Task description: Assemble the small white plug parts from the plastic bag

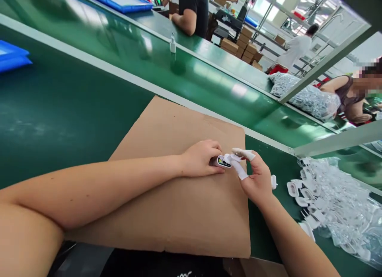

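Observation:
My left hand (pixel 200 158) rests on a brown cardboard sheet (pixel 185 213) and is closed around a small white charger plug (pixel 222 161) with a printed label on its end. My right hand (pixel 256 177), with white cots on the thumb and forefinger, pinches a bit of white film at the plug's end. Both hands meet near the sheet's right edge.
A pile of white plugs in clear bags (pixel 334 201) lies on the green belt to the right. A lone white plug (pixel 172 44) stands on the far belt (pixel 191 74). Blue trays (pixel 12 56) sit at left. Other people (pixel 191 10) work beyond; stacked cartons (pixel 243 46) behind.

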`<state>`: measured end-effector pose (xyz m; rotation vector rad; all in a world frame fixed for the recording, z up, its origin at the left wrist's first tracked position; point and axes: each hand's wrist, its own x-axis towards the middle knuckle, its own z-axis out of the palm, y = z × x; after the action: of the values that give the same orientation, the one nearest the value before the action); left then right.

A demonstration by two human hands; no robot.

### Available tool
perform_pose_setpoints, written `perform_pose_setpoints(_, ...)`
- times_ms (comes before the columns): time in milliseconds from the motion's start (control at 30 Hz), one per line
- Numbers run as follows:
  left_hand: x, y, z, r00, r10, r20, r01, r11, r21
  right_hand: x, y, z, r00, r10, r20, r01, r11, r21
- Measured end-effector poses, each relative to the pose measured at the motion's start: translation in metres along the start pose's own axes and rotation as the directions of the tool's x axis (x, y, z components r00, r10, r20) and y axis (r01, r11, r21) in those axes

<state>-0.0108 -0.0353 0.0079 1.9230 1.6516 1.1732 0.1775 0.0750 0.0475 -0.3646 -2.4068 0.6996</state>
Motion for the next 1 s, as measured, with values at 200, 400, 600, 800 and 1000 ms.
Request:
perform_pose_setpoints(200, -0.0003, -0.004, 0.0006, 1.0, 0.001, -0.011, -0.001, 1.0, -0.016, 0.0031, -0.0063, 0.0035, 0.988, -0.157, -0.002, 0.155, 0.98, -0.123)
perform_pose_setpoints(400, -0.0003, -0.0045, 0.0002, 1.0, 0.003, -0.008, -0.003, 1.0, -0.008, 0.0032, -0.0055, 0.0081, 0.988, -0.152, -0.014, 0.148, 0.978, -0.146)
perform_pose_setpoints(600, -0.0017, -0.0051, -0.0007, 1.0, 0.008, -0.003, -0.008, 1.0, -0.014, 0.0052, -0.0028, 0.0102, 0.982, -0.188, 0.008, 0.188, 0.971, -0.148)
perform_pose_setpoints(800, -0.0016, -0.0051, -0.0006, 1.0, 0.01, -0.013, -0.011, 1.0, -0.023, 0.0042, -0.0047, 0.0078, 0.972, -0.233, -0.02, 0.226, 0.957, -0.18)
perform_pose_setpoints(1000, -0.0017, -0.0045, -0.0017, 1.0, 0.016, -0.015, -0.016, 0.999, -0.044, 0.0047, -0.0054, 0.0096, 0.969, -0.245, 0.024, 0.245, 0.949, -0.2)
